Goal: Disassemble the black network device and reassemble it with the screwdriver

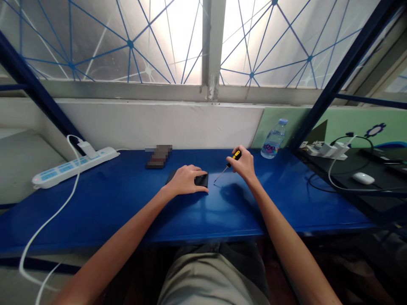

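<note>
My left hand (187, 180) lies over a flat black object (202, 181) on the blue desk, its thumb and fingers gripping the object's sides. Much of that object is hidden under the palm, so its kind is unclear. In my right hand (245, 163) is a screwdriver (236, 156) with a yellow and black handle, pinched by the fingers. Its thin metal shaft slants down to the left, and the tip is close to the desk surface, just right of the black object. Whether the tip touches the desk I cannot tell.
The blue desk (127, 212) runs along a wall below windows. A blurred dark item (159, 156) lies at the back. On the left is a white power strip (76, 167) with a trailing cable. A water bottle (274, 140) stands back right; beyond it lies a white mouse (363, 178).
</note>
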Demonstrator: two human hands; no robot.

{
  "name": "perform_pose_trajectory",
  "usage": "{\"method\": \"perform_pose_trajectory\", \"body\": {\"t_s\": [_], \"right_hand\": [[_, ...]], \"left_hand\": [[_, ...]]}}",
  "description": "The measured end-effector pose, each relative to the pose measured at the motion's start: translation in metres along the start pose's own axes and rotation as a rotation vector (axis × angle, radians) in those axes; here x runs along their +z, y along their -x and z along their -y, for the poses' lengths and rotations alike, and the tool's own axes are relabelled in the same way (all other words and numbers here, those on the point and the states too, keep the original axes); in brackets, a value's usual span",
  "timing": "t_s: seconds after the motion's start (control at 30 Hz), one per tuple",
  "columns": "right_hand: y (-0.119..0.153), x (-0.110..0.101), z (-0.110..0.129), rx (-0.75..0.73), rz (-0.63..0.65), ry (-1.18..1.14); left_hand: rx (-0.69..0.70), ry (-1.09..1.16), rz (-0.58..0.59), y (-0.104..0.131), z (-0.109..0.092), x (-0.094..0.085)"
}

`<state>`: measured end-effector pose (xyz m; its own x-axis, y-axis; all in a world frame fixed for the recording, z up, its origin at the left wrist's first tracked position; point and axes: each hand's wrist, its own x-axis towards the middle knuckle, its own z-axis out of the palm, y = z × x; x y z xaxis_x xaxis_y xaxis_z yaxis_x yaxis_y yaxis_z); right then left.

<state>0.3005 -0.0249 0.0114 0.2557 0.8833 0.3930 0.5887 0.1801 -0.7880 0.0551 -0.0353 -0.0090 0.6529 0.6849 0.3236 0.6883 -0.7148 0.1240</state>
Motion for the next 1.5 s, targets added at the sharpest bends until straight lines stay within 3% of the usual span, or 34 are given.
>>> {"method": "perform_pose_trajectory", "body": {"t_s": [0.33,0.67,0.97,1.5], "right_hand": [[-0.0039,0.0006,-0.0033,0.0,-0.041,-0.215],[-0.0018,0.003,-0.0005,-0.04,-0.031,-0.476],[-0.003,0.0049,-0.0022,-0.071,-0.049,-0.574],[0.0003,0.006,-0.0011,-0.101,-0.012,-0.547]], "left_hand": [[-0.071,-0.018,-0.128,0.0004,0.0012,0.0001],[-0.16,0.001,-0.343,-0.0004,0.0024,-0.0009],[-0.156,0.006,-0.372,-0.0007,0.0033,-0.0015],[-0.169,0.014,-0.362,-0.0014,0.0032,-0.0031]]}}
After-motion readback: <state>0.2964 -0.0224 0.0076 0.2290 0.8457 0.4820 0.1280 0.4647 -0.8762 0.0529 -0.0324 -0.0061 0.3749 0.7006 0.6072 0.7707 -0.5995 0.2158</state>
